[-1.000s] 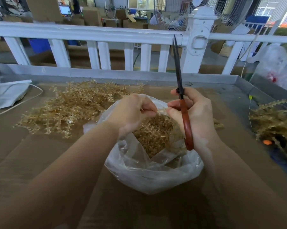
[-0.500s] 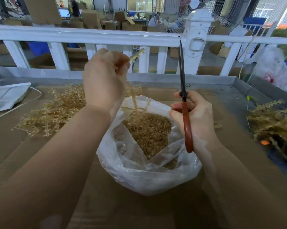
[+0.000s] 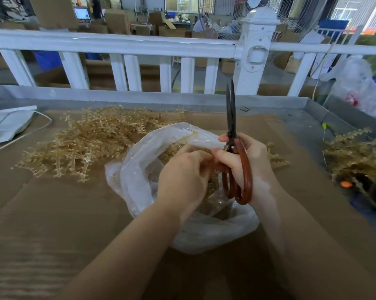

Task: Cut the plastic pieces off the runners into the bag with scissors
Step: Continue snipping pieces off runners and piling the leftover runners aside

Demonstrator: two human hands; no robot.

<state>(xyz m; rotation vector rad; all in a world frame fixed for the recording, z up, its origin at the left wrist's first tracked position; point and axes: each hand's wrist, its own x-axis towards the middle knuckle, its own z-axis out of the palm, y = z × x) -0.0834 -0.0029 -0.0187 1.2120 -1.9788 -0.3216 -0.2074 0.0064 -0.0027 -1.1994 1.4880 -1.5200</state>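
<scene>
A clear plastic bag (image 3: 139,169) sits open on the cardboard-covered table, partly filled with small tan plastic pieces. My right hand (image 3: 247,161) grips scissors (image 3: 231,118) with red-brown handles, the black blades pointing straight up and nearly together. My left hand (image 3: 182,176) is over the bag's mouth with fingers curled round a tan plastic runner (image 3: 180,141), which sticks out to the upper right over the bag's rim. Both hands meet above the bag.
A pile of tan runners (image 3: 85,144) lies left of the bag. Another heap of runners (image 3: 355,156) sits at the right edge. A white bag with a cord (image 3: 7,124) lies far left. A white railing (image 3: 126,46) borders the table's far side.
My left hand, raised high with a runner half a second ago, has come down to the bag's mouth beside my right hand. The scissors have tilted slightly and show both handle loops.
</scene>
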